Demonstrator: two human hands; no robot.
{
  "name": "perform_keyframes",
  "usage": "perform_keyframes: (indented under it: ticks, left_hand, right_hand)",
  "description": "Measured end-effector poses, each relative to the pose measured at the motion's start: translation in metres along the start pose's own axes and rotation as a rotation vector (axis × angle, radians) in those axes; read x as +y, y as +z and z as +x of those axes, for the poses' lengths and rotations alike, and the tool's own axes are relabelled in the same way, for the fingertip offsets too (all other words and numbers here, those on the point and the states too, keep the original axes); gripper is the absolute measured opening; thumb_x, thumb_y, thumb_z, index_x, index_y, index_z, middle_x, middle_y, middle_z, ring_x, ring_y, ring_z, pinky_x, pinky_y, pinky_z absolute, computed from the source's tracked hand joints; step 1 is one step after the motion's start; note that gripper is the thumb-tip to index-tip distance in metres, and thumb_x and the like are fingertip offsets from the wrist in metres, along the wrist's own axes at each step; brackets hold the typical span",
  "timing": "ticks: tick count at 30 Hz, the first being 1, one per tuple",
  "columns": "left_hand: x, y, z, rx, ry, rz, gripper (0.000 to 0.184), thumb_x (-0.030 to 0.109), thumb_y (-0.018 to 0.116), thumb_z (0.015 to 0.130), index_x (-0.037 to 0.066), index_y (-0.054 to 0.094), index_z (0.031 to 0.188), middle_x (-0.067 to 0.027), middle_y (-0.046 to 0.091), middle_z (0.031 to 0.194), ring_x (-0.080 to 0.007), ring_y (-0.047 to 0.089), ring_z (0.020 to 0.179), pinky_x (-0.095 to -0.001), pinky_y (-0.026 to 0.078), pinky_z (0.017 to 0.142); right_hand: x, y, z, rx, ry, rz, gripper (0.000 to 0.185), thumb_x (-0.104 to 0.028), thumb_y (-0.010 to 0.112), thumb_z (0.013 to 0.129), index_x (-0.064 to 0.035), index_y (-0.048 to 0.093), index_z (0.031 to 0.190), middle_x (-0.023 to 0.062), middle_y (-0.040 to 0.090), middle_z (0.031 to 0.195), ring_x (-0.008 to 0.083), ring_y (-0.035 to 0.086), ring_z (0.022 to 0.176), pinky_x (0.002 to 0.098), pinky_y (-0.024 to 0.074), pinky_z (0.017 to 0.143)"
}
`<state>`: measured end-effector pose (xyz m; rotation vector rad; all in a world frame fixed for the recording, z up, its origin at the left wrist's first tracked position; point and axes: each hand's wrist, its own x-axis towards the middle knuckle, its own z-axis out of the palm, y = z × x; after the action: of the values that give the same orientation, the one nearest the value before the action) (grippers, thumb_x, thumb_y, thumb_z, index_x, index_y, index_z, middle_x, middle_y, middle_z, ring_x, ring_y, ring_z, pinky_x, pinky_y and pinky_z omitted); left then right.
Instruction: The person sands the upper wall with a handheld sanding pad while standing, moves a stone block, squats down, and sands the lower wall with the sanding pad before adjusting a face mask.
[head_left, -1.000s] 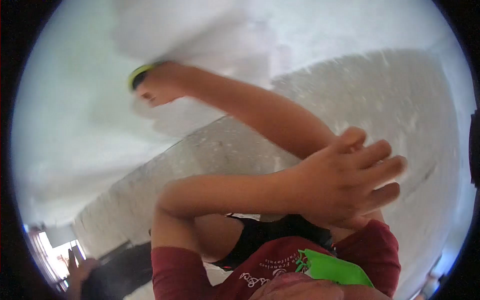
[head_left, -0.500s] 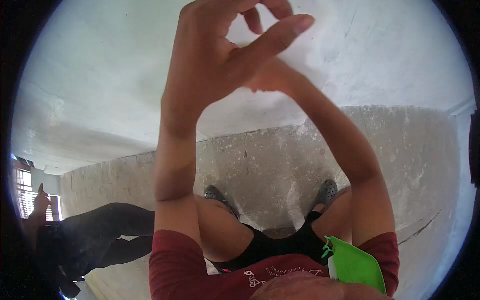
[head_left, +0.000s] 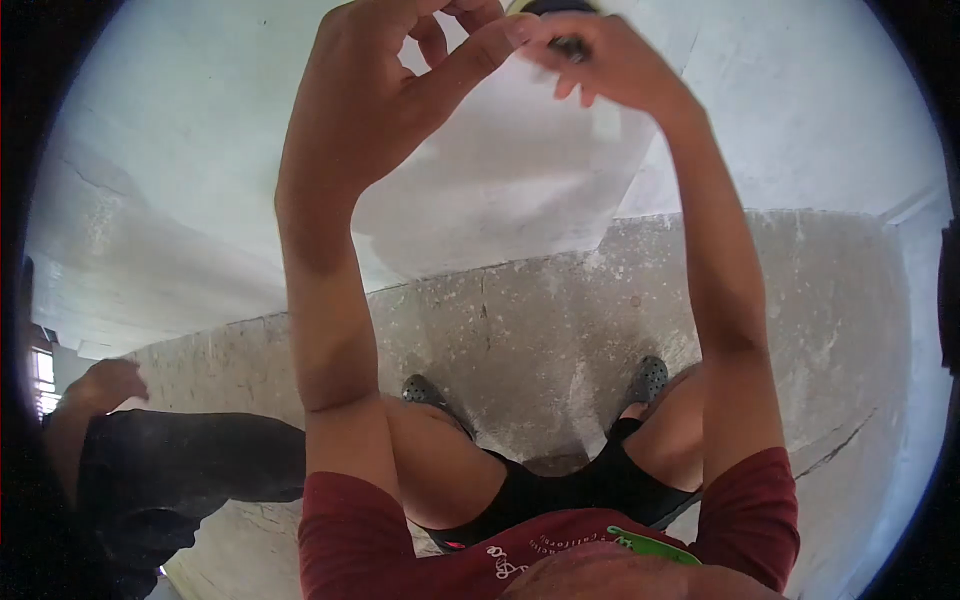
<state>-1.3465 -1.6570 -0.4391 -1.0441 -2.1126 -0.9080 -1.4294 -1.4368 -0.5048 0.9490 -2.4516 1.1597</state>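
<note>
My left hand (head_left: 375,95) is raised at the top of the view, its fingers curled and its thumb reaching right. The fingertips run partly out of the frame, so what they hold, if anything, is hidden. Close to that thumb, my right hand (head_left: 625,65) is closed round a small dark object (head_left: 570,48), smeared by motion. Behind the hands, a round thing with a dark middle and pale yellowish rim (head_left: 515,10) is cut off by the top edge.
A smooth whitish surface (head_left: 480,190) spreads behind my hands. Below it lies worn grey concrete floor (head_left: 540,330), with my feet in grey clogs (head_left: 650,375). At the left, another person's dark-clothed leg (head_left: 200,455) and hand (head_left: 110,385) show.
My right hand has moved up and right, out from behind my left hand, and the dark object now shows. My left hand has shifted left. The green item on my chest has swung down.
</note>
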Motion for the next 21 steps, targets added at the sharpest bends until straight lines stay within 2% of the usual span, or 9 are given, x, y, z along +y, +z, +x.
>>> perform_keyframes:
  ticks: [1,2,4,8,12,14,16,17,21]
  left_hand:
    - [-0.005,-0.001,0.003,-0.019,-0.023,-0.007,0.017,0.019,0.070,0.086,0.004,0.065,0.077,-0.0039,0.066,0.073,-0.0103,0.057,0.055,-0.0252,0.041,0.050]
    - [-0.003,-0.002,0.004,-0.032,-0.040,-0.010,0.017,0.019,0.070,0.086,0.004,0.065,0.078,-0.0041,0.066,0.073,-0.0106,0.057,0.056,-0.0254,0.041,0.051]
    - [-0.001,-0.003,0.005,-0.062,-0.066,-0.016,0.017,0.018,0.070,0.086,0.004,0.065,0.078,-0.0044,0.066,0.073,-0.0112,0.058,0.056,-0.0256,0.043,0.052]
    - [0.008,-0.004,0.011,-0.120,-0.125,-0.033,0.016,0.018,0.070,0.085,0.003,0.065,0.079,-0.0051,0.066,0.075,-0.0125,0.059,0.058,-0.0260,0.045,0.053]
    - [0.009,0.003,0.013,-0.170,-0.156,-0.061,0.015,0.017,0.071,0.084,0.003,0.066,0.081,-0.0050,0.066,0.076,-0.0140,0.060,0.061,-0.0272,0.048,0.056]
    - [-0.006,0.014,0.007,-0.127,0.023,0.062,0.013,0.021,0.074,0.081,0.011,0.066,0.085,0.0023,0.067,0.086,-0.0099,0.057,0.067,-0.0276,0.040,0.062]
    - [-0.005,0.020,0.011,-0.146,0.037,0.058,0.014,0.020,0.073,0.082,0.011,0.065,0.088,0.0034,0.067,0.086,-0.0092,0.056,0.065,-0.0274,0.041,0.063]
    - [-0.001,0.024,0.013,-0.162,0.041,0.059,0.014,0.019,0.072,0.083,0.010,0.065,0.090,0.0045,0.067,0.086,-0.0086,0.055,0.064,-0.0272,0.041,0.063]
    - [0.008,0.039,0.016,-0.192,0.014,0.054,0.015,0.019,0.073,0.082,0.011,0.063,0.090,0.0041,0.066,0.086,-0.0092,0.055,0.064,-0.0283,0.042,0.065]
  right_hand:
    - [-0.011,-0.012,0.007,-0.001,0.125,0.008,0.017,-0.025,0.063,0.092,-0.0080,0.064,0.096,0.0015,0.061,0.074,0.0103,0.065,0.059,0.0228,0.0481,0.045]
    - [-0.033,-0.030,0.006,0.022,0.071,0.033,0.021,-0.018,0.059,0.094,-0.0010,0.062,0.083,0.0068,0.063,0.066,0.0140,0.065,0.058,0.0259,0.0524,0.048]
    - [-0.029,-0.040,0.006,0.013,0.080,0.042,0.026,-0.025,0.057,0.096,-0.0028,0.061,0.083,0.0040,0.061,0.064,0.0115,0.064,0.055,0.0253,0.0512,0.045]
    - [-0.021,-0.036,0.005,0.044,0.033,0.092,0.024,-0.024,0.058,0.096,-0.0043,0.061,0.082,0.0020,0.059,0.062,0.0103,0.062,0.052,0.0242,0.0502,0.043]
    - [-0.009,-0.023,0.002,0.068,0.102,0.171,0.027,-0.027,0.057,0.096,-0.0051,0.059,0.082,0.0012,0.056,0.059,0.0096,0.060,0.048,0.0232,0.0490,0.042]
    - [0.010,-0.008,-0.002,-0.010,0.100,0.185,0.018,-0.025,0.062,0.092,-0.0087,0.062,0.100,0.0024,0.060,0.072,0.0107,0.064,0.059,0.0228,0.0486,0.046]
    - [0.015,0.005,-0.005,-0.030,0.005,0.178,0.022,-0.033,0.061,0.093,-0.0114,0.060,0.089,0.0019,0.059,0.069,0.0125,0.065,0.058,0.0250,0.0493,0.045]
    - [0.014,0.002,-0.009,-0.074,0.043,0.150,0.019,-0.024,0.059,0.093,-0.0074,0.062,0.102,0.0037,0.062,0.075,0.0127,0.064,0.061,0.0244,0.0504,0.049]
    - [0.014,-0.032,-0.011,-0.023,0.105,-0.061,0.019,-0.026,0.062,0.091,-0.0093,0.065,0.101,0.0025,0.064,0.077,0.0125,0.064,0.061,0.0251,0.0503,0.049]
